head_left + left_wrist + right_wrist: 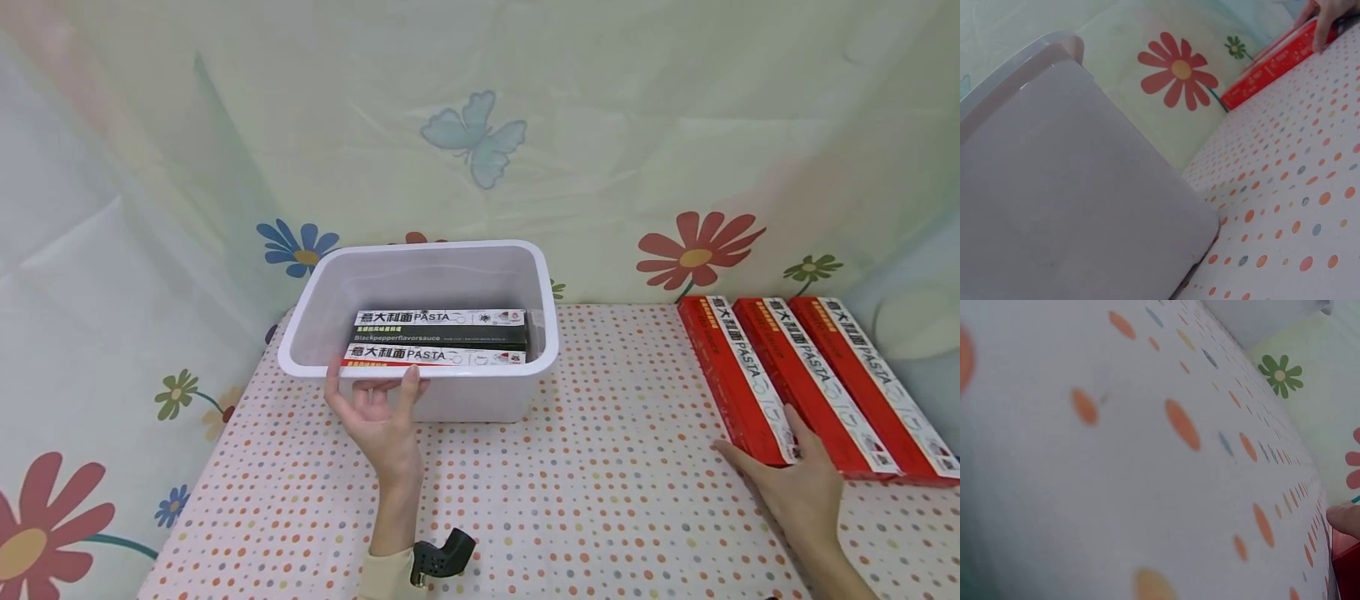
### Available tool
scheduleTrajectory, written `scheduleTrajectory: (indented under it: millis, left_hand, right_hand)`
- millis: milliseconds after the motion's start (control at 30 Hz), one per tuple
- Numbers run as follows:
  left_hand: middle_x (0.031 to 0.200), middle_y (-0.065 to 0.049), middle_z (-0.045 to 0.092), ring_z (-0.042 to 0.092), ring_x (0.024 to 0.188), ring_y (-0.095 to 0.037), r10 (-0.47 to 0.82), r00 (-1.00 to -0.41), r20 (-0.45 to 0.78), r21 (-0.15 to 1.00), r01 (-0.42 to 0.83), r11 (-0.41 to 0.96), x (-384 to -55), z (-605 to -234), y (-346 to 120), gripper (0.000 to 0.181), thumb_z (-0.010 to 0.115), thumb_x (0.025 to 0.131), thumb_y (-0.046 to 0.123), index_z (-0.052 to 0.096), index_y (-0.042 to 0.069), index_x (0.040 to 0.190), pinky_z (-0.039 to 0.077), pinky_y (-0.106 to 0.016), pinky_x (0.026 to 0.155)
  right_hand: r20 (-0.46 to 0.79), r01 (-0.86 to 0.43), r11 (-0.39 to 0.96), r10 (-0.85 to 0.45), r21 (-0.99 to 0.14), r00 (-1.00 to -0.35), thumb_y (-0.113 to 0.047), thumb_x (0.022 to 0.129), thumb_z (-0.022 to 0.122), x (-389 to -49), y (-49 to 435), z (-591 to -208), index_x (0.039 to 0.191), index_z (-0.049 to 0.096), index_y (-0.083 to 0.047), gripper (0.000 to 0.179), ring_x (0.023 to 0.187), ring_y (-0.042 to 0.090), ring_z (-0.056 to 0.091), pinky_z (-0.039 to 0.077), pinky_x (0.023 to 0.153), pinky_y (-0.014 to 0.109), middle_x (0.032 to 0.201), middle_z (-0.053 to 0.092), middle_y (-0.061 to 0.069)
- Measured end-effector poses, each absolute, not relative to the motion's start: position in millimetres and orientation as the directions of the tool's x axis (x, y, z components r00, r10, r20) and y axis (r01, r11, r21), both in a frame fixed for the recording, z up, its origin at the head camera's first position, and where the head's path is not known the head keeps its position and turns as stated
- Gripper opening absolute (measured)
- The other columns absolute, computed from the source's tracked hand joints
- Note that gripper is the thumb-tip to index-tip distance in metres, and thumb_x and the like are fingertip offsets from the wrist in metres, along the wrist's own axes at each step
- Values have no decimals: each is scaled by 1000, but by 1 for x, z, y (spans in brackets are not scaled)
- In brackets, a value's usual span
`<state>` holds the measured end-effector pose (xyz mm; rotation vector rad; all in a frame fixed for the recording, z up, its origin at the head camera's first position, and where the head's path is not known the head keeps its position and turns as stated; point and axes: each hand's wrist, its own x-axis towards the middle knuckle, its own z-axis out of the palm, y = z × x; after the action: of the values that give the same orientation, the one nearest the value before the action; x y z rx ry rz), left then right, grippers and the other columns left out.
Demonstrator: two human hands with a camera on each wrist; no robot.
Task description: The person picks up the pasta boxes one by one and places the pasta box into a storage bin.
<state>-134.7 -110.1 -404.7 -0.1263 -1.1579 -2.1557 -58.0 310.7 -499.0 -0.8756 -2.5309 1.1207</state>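
Observation:
On the left stands a white plastic tub (465,398) holding a black pasta box (442,333) and, in front of it, a pasta box with a white side and a strip of red (480,358). My left hand (384,429) holds the tub's front rim, some fingers bent under the lip and the thumb up against it. Three red pasta boxes lie side by side at the right. My right hand (798,492) grips the near end of the leftmost red pasta box (720,375), thumb on its left side and fingers on its right.
The middle red pasta box (817,392) and the right one (877,392) lie close beside the gripped one. A dotted cloth (615,467) covers the table. Behind it hangs a flowered curtain (600,167).

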Motion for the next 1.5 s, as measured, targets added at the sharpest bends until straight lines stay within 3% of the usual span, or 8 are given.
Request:
scheduleTrajectory:
  millis: [300,700,767,867,967,1100,1200,1500]
  left_hand:
    - [133,-33,50,66,94,-24,-515,-767,384,703,604,-375,-135,-404,-110,94,74,86,-17,25,15,160,69,-45,80]
    - [135,-31,50,65,95,-24,-513,-773,374,705,596,-383,-133,-404,-109,96,74,86,-18,25,16,161,69,-45,80]
    - [135,-32,49,65,95,-24,-508,-774,377,707,595,-382,-133,-404,-109,96,74,86,-17,25,16,161,69,-46,81]
    - [136,-33,48,65,96,-23,-501,-776,383,709,595,-378,-134,-404,-109,96,73,86,-17,23,15,162,68,-46,81]
    - [136,-33,48,65,95,-23,-504,-773,386,708,598,-376,-134,-404,-110,96,73,87,-16,23,16,162,69,-45,81]
    - [135,-33,48,65,95,-24,-509,-769,385,707,601,-373,-134,-405,-110,96,74,87,-16,24,16,162,69,-45,81]
    - [136,-33,47,65,96,-24,-508,-771,384,712,598,-368,-135,-405,-110,96,74,87,-15,23,15,162,68,-46,82]
    - [135,-32,49,65,96,-25,-514,-772,374,711,595,-375,-135,-405,-109,98,74,85,-18,23,16,162,69,-46,81]
  right_hand:
    - [27,424,539,641,-728,-767,-17,93,76,-59,311,-501,167,16,-8,95,152,49,26,27,126,69,167,25,29]
    - [-23,423,436,674,-795,-738,-23,95,74,-49,307,-481,168,20,-18,91,156,42,23,26,128,67,170,24,21]
    - [-7,401,437,669,-805,-743,-21,95,74,-45,304,-472,167,21,-21,90,156,40,23,27,129,62,171,25,18]
    - [41,356,451,664,-818,-747,-17,94,75,-41,299,-456,166,27,-28,87,154,33,29,32,129,40,170,30,12]
    - [104,298,489,639,-820,-762,-16,93,77,-41,295,-438,164,31,-34,87,145,23,37,36,112,9,168,36,8]
    - [221,175,570,557,-803,-801,-16,89,81,-47,290,-413,162,38,-34,86,124,5,41,35,85,-8,163,44,10]
    - [302,71,620,475,-781,-826,-15,87,83,-53,285,-394,160,42,-33,86,116,-3,36,33,81,-9,162,46,7]
    - [467,-317,570,137,-759,-873,6,79,84,-90,257,-344,157,49,-20,90,125,2,44,49,81,-3,149,52,-15]
